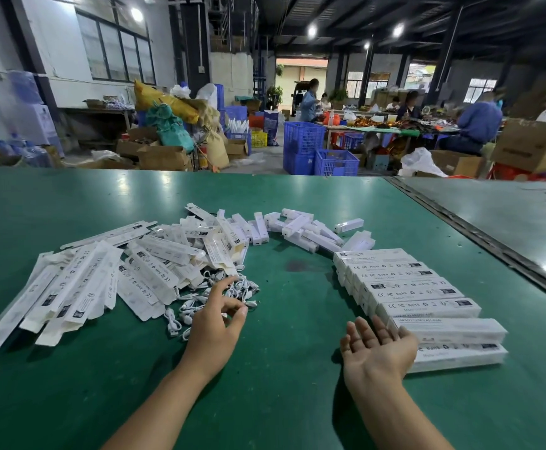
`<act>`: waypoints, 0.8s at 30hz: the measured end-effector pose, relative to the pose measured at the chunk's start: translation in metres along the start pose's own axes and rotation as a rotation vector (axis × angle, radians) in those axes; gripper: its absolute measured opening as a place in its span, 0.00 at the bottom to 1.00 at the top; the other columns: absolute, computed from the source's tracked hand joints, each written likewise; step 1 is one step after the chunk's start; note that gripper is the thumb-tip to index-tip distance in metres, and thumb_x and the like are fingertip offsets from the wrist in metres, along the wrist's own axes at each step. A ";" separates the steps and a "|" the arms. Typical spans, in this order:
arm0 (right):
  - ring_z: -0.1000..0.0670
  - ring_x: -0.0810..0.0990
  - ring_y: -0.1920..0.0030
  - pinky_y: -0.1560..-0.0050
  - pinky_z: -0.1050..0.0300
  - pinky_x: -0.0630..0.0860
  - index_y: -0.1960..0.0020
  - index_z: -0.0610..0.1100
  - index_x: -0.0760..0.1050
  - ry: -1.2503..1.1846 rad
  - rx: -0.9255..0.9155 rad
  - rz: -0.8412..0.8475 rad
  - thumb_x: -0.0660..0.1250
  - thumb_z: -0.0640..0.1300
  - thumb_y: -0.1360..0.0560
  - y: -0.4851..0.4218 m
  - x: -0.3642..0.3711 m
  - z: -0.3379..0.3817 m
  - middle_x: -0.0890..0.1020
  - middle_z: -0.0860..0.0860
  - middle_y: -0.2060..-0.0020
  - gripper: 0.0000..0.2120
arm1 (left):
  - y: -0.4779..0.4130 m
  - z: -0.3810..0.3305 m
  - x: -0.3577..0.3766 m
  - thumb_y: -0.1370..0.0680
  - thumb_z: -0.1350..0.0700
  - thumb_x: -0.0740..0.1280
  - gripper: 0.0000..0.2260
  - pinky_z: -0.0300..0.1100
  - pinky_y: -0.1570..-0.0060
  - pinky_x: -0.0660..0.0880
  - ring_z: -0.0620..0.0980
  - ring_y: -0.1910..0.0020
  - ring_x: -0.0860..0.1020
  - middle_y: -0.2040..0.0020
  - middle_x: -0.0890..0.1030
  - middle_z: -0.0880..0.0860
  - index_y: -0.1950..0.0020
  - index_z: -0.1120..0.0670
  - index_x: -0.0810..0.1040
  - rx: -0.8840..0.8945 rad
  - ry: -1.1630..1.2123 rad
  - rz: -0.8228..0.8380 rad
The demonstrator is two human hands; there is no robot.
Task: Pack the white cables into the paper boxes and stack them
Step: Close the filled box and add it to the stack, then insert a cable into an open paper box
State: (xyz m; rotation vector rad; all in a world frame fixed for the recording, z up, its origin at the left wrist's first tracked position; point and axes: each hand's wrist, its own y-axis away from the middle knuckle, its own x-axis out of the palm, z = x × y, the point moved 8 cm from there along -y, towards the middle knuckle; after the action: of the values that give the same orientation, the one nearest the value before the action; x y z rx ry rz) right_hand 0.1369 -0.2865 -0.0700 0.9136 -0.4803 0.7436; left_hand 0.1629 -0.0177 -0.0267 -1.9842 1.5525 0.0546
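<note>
We judge step: picking next cable. Left hand (215, 323) over white cables (232, 289) heaped on worktop (281, 401), just beside flat paper boxes (80, 287); fingers (224, 284) half-curled, thumb near forefinger. Whether pinching cable, we cannot tell. Right hand (378, 347) palm up, fingers released, at near end of stacked boxes (411, 289). Next, we think: lift one cable clear of tangle, take flat box. We read CE, FC, RoHS on boxes; SMART line too blurred.

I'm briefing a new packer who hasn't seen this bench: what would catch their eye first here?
A sprawling heap of flat paper boxes lies left on the green table, coiled white cables spilling out by the left hand. On the right runs a neat stack of packed boxes, the right hand open, palm up, beside it.
</note>
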 end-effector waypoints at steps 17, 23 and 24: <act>0.51 0.75 0.71 0.69 0.60 0.67 0.55 0.40 0.77 -0.154 0.122 0.085 0.50 0.63 0.21 -0.009 0.007 0.002 0.78 0.47 0.60 0.29 | 0.001 0.001 -0.001 0.21 0.62 0.69 0.22 0.24 0.58 0.70 0.37 0.57 0.78 0.58 0.83 0.44 0.36 0.41 0.68 -0.054 -0.009 0.013; 0.51 0.73 0.73 0.68 0.60 0.66 0.56 0.41 0.76 -0.155 0.146 0.098 0.49 0.63 0.21 -0.014 0.007 0.001 0.77 0.47 0.63 0.29 | 0.002 0.001 -0.005 0.22 0.62 0.69 0.20 0.33 0.60 0.74 0.45 0.61 0.78 0.57 0.82 0.39 0.38 0.40 0.71 -0.052 -0.016 -0.026; 0.51 0.73 0.74 0.68 0.60 0.66 0.57 0.41 0.76 -0.159 0.144 0.100 0.49 0.64 0.21 -0.014 0.006 0.001 0.76 0.47 0.63 0.29 | 0.002 0.001 -0.006 0.22 0.62 0.69 0.18 0.36 0.59 0.75 0.45 0.61 0.78 0.58 0.82 0.40 0.37 0.43 0.73 -0.055 -0.031 -0.047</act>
State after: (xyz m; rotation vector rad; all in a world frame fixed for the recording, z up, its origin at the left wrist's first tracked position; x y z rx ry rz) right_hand 0.1518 -0.2903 -0.0730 1.0944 -0.6227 0.8078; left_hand 0.1596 -0.0118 -0.0260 -2.0520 1.4995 0.1102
